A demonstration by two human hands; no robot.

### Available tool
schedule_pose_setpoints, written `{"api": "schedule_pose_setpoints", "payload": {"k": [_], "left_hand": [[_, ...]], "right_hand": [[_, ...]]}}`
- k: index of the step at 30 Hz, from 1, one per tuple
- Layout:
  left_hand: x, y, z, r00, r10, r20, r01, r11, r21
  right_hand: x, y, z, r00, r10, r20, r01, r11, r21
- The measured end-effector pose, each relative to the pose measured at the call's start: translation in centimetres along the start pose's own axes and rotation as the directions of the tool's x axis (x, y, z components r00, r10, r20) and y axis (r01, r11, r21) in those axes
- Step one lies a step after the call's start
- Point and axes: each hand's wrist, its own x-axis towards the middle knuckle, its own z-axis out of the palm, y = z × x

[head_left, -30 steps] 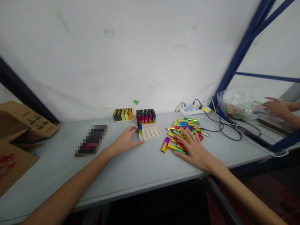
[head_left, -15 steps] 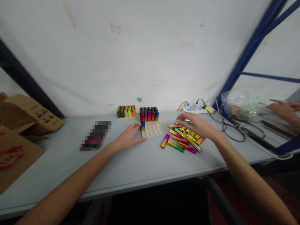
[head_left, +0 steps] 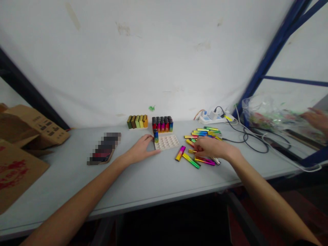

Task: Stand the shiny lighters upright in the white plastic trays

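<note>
My left hand (head_left: 139, 149) rests at the left side of a white tray (head_left: 169, 141) with round holes, gripping its edge between the thumb in front and the fingers behind. One blue-and-yellow lighter (head_left: 156, 136) stands upright in the tray's left corner, close to my fingertips. My right hand (head_left: 208, 147) is down in a loose pile of shiny lighters, its fingers pinched on one that they mostly hide. Around it lie a purple-and-yellow lighter (head_left: 180, 153), a yellow-and-green lighter (head_left: 191, 161) and several others.
Behind the tray stand a block of black-topped lighters (head_left: 162, 125) and a set of yellow-green lighters (head_left: 137, 122). A phone (head_left: 106, 148) and cardboard boxes (head_left: 20, 171) are at left. A power strip (head_left: 215, 118), cables, a plastic bag (head_left: 261, 109) and another person's hand (head_left: 316, 119) are at right.
My right hand has come down from above the pile into the lighters, and its fingers have closed. My left hand stays at the tray. The other person's hand has shifted right.
</note>
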Motion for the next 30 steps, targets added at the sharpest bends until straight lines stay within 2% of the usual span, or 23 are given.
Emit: {"api": "schedule_pose_setpoints", "payload": {"k": [4,7,10,15,20,25,28,30], "left_hand": [[0.0,0.0,0.0,1.000,-0.005,0.006,0.005,1.000,0.006],[-0.1,0.0,-0.1,1.000,-0.006,0.007,0.006,1.000,0.008],[-0.1,0.1,-0.1,1.000,-0.012,0.006,0.012,1.000,0.000],[0.0,0.2,-0.2,1.000,-0.005,-0.025,0.004,0.999,-0.043],[0.1,0.3,-0.3,0.999,-0.031,-0.029,0.030,0.999,-0.043],[0.0,0.4,-0.2,0.999,-0.027,-0.029,0.026,0.999,-0.040],[0.1,0.4,-0.1,0.999,-0.026,-0.044,0.025,0.999,-0.038],[0.1,0.4,-0.1,0.998,-0.027,-0.054,0.025,0.999,-0.035]], "right_hand": [[-0.1,0.1,-0.4,0.982,-0.107,-0.153,0.113,0.993,0.033],[0.7,0.5,-1.7,0.957,-0.104,-0.272,0.160,0.968,0.195],[2.4,0.7,-3.0,0.934,-0.111,-0.340,0.241,0.898,0.368],[6.2,-0.1,-4.0,0.845,-0.059,-0.532,0.350,0.814,0.464],[8.5,-1.4,-2.0,0.844,0.009,-0.535,0.407,0.638,0.654],[8.8,-2.5,0.9,0.869,-0.063,-0.491,0.435,0.569,0.698],[8.5,-3.2,1.6,0.892,-0.125,-0.433,0.435,0.490,0.755],[8.3,-3.7,1.7,0.895,-0.117,-0.431,0.433,0.464,0.772]]}}
